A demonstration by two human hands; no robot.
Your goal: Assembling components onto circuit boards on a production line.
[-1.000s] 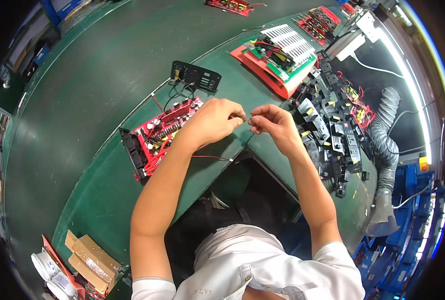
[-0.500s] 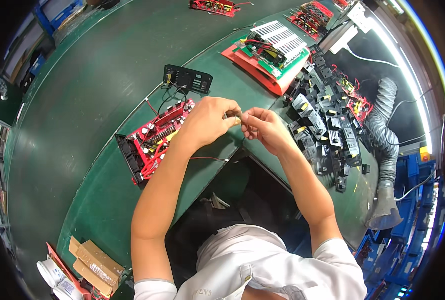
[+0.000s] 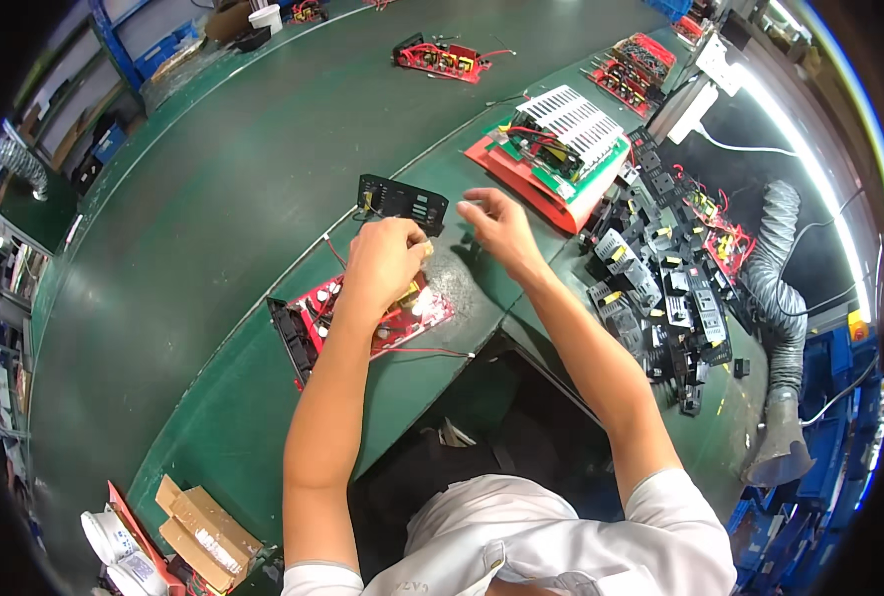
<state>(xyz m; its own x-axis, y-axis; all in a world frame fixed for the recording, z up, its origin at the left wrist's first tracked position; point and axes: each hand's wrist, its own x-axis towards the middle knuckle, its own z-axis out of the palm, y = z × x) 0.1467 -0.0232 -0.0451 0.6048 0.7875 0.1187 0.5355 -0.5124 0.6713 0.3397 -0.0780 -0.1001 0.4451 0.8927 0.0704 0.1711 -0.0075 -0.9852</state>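
My left hand [image 3: 386,260] is over a red circuit board assembly [image 3: 417,313], its fingers pinched together beside a black slotted panel [image 3: 402,201]. A tiny pale-yellow spot shows at those fingertips, too small to name. To the right, my right hand [image 3: 501,233] hovers above the green bench with thumb and bent fingers apart, and I see nothing in it. The board carries capacitors, red wires and a black end plate [image 3: 293,341]. One red lead [image 3: 427,352] runs from it toward the bench's near edge. My left hand and forearm hide much of the board.
A red-and-green unit with a white slotted cover [image 3: 573,124] stands beyond my right hand. Black panels with sockets [image 3: 650,288] lie piled at right, before a flexible grey duct [image 3: 775,268]. More red boards [image 3: 442,62] sit farther back. A cardboard box [image 3: 208,531] is at lower left.
My hands have come apart from where their fingertips met. The left has moved over the board near the black panel; the right has loosened its pinch. The whole view has shifted slightly.
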